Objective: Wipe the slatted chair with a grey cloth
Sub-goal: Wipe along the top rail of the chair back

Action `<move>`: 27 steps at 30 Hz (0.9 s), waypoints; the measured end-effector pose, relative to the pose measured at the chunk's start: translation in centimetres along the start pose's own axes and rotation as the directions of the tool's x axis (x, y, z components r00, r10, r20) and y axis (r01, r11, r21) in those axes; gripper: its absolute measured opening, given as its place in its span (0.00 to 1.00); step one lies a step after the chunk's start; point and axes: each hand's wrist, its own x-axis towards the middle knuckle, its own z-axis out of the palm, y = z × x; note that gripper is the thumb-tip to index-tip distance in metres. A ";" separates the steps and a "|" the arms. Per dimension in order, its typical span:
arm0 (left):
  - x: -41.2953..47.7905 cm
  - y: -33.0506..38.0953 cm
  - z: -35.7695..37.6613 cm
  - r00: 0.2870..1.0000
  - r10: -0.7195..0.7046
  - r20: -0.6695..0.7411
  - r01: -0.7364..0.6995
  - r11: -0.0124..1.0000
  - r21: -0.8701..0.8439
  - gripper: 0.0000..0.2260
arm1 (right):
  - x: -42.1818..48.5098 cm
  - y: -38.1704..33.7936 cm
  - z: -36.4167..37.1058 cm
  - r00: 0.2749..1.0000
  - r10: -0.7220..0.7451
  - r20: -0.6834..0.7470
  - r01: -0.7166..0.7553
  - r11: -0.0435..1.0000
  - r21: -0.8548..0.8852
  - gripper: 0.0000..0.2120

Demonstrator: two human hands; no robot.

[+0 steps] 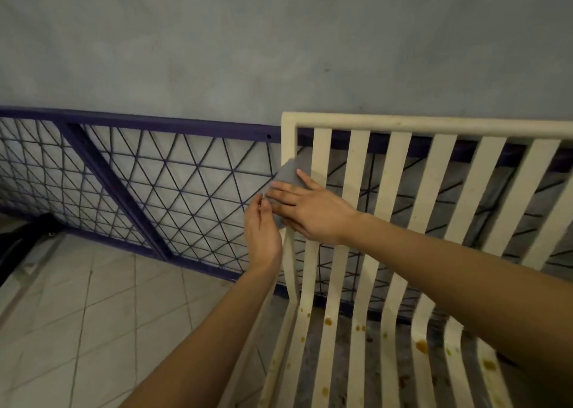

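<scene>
1. Cream slatted chair (400,172) at lower right, backrest upright, just in front of a blue metal grid frame (117,187) set along the grey wall (279,35).
2. Grey cloth (290,173) against the backrest's left upright post, a little below the top corner, partly hidden under the hands.
3. Right hand (313,213) laid across the cloth from the right, fingers (283,192) straight and slightly spread, pressing the cloth flat against the post, curled round nothing.
4. Left hand (262,234) just beside it, lower and to the left, palm turned toward the chair, thumb and forefinger brought together, apparently pinching the cloth's lower left edge.
5. Brown stains (421,345) dotted over the seat slats, well below both hands.
6. Pale tiled floor (93,314) at lower left, under the grid frame's bottom bar.
</scene>
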 end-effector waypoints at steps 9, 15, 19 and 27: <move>6.0 5.4 3.3 0.996 0.069 0.057 -0.066 0.997 -0.050 0.18 | 3.1 5.4 -4.3 0.998 0.040 -0.046 -0.050 0.967 -0.250 0.22; 9.0 9.3 4.9 0.981 0.179 0.073 -0.174 0.982 -0.070 0.14 | 4.3 6.5 -7.9 0.986 0.065 -0.155 -0.111 0.943 -0.314 0.19; 9.8 11.3 6.6 0.960 0.241 0.143 -0.245 0.969 0.015 0.14 | 4.6 7.7 -9.8 0.937 0.302 -0.174 -0.334 0.921 -0.199 0.18; 11.1 15.1 6.7 0.934 0.286 0.212 -0.307 0.949 0.070 0.12 | 3.4 11.0 -14.4 0.732 0.643 -0.225 -0.514 0.738 0.437 0.12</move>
